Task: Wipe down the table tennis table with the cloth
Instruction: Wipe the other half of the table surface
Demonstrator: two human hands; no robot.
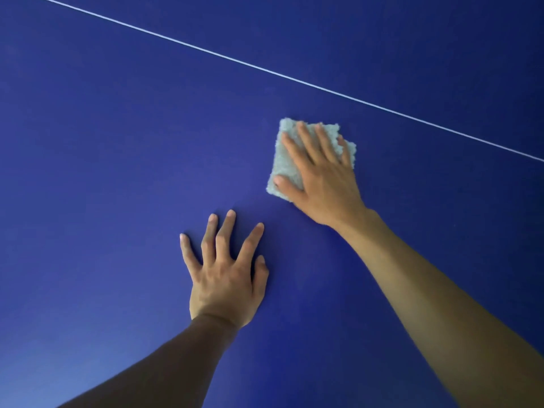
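Note:
The blue table tennis table [117, 142] fills the whole view. A folded pale grey fluffy cloth [284, 163] lies flat on it, right of the middle. My right hand [321, 175] presses down on the cloth with straight, spread fingers, covering most of it. Lower and to the left, my left hand [226, 275] rests flat on the bare table with its fingers spread, a short way from the cloth and not touching it.
A thin white line [265, 69] runs across the table from the upper left to the right edge, just beyond the cloth. No table edge or net is in view.

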